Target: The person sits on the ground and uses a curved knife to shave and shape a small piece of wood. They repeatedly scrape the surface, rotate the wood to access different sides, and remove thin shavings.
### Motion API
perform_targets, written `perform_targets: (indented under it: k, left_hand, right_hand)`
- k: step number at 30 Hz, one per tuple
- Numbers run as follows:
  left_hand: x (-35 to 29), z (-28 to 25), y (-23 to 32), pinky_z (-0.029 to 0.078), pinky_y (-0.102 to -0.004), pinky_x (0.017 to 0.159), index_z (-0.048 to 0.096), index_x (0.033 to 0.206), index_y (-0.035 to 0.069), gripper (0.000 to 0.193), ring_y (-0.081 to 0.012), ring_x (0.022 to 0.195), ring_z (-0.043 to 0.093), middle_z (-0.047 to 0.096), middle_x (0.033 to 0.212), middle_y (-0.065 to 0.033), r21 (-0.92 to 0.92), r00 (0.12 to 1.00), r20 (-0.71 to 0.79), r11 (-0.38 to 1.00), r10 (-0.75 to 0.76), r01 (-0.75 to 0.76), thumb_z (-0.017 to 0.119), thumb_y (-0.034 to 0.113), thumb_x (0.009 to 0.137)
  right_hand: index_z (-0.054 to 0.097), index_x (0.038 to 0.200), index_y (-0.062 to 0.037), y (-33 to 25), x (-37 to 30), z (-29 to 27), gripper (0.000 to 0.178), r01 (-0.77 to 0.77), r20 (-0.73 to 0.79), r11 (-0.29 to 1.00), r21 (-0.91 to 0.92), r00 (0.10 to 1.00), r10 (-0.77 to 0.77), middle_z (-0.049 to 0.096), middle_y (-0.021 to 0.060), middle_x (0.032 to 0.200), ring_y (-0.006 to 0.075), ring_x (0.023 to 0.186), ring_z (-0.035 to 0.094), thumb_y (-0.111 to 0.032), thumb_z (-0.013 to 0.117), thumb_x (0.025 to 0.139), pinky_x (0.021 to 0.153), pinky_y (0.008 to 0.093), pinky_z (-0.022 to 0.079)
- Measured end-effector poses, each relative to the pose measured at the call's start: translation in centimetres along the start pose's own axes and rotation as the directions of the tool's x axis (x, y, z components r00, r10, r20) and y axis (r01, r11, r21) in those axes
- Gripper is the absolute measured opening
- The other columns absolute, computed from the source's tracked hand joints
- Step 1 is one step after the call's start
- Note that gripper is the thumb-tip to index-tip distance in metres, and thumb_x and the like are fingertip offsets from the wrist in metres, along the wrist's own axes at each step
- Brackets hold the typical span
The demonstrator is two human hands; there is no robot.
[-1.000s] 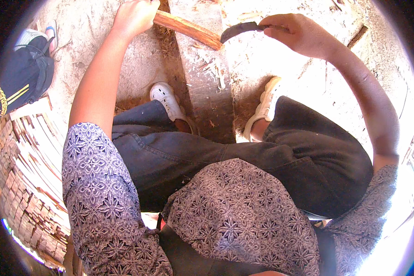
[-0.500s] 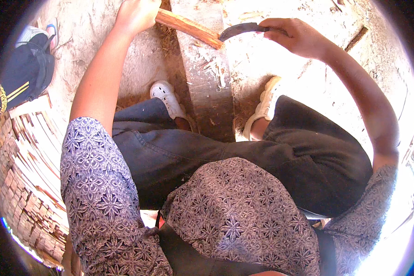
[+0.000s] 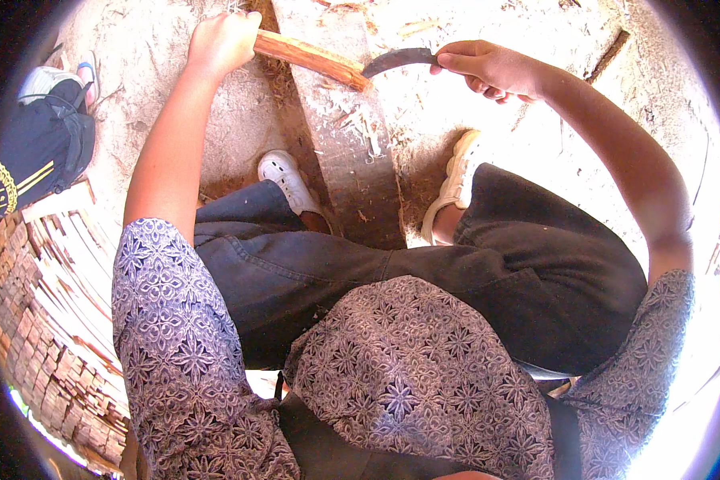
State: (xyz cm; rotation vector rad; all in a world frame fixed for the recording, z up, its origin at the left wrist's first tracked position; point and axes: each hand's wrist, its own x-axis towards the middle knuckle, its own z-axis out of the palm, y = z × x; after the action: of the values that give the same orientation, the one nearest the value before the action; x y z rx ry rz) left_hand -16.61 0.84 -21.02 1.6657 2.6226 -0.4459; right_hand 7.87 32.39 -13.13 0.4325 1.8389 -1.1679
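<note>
- In the head view, the plank (image 3: 360, 192) runs away from the person along the ground, between the two white shoes (image 3: 284, 172), and every place below is told from it.
- The left hand (image 3: 226, 44) is left of the plank's far part, its fingers curled tightly into a fist round one end of a wooden strip (image 3: 310, 57).
- The strip slants across the plank, apparently above it; its free end is over the plank's right side. Whether it rests on the wood there, I cannot tell.
- The right hand (image 3: 492, 68) is right of the plank, thumb and fingers closed on the near-hidden grip of a dark curved blade (image 3: 402, 58).
- The blade reaches back toward the plank, its tip at the strip's free end; touching or merely overlapping, I cannot tell.
- Pale shavings (image 3: 362, 124) lie on the plank, nearer the person than the strip.
- Far left of the plank are a sandalled foot (image 3: 88, 74) and, nearer the person, a stack of cut wood (image 3: 48, 344).
- The step in hand looks like paring the strip's end. As I judge it, the next stroke calls for a steady left fist, a controlled blade angle and both legs clear of the edge.
</note>
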Motion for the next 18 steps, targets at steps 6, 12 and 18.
perform_targets:
  k: [6,12,18]
  left_hand:
    - [-0.5,-0.1,0.1,0.058,-0.0465,0.074,0.062,0.095,0.008,0.013,-0.0341,0.083,0.072,0.071,0.084,-0.0159,-0.031,1.000,0.012,0.999,-0.020,0.021,0.061,0.015,0.083]
    - [-0.8,-2.5,1.3,0.056,-0.0466,0.069,0.067,0.084,0.006,0.008,-0.0351,0.077,0.072,0.072,0.080,-0.0166,-0.069,0.994,0.048,0.992,-0.103,0.106,0.065,0.013,0.081]
    - [-0.7,-2.0,1.1,0.057,-0.0458,0.071,0.067,0.086,0.007,0.009,-0.0340,0.079,0.072,0.072,0.082,-0.0160,-0.075,0.992,0.061,0.990,-0.111,0.116,0.066,0.013,0.080]
  right_hand:
    - [0.065,0.121,-0.0103,0.4,0.3,1.1,0.040,0.309,-0.271,0.769,-0.560,0.809,-0.522,0.068,0.0104,0.079,0.0254,0.070,0.067,-0.043,0.048,0.104,0.068,0.0407,0.054]
    - [0.065,0.123,-0.0052,-1.1,-0.3,0.6,0.033,0.284,-0.199,0.718,-0.636,0.838,-0.508,0.068,0.0102,0.078,0.0169,0.061,0.059,-0.031,0.054,0.104,0.061,0.0339,0.048]
    - [0.064,0.118,-0.0037,-0.9,0.6,0.6,0.031,0.364,-0.145,0.737,-0.569,0.838,-0.526,0.057,0.0055,0.067,0.0149,0.059,0.052,-0.030,0.053,0.105,0.058,0.0337,0.044]
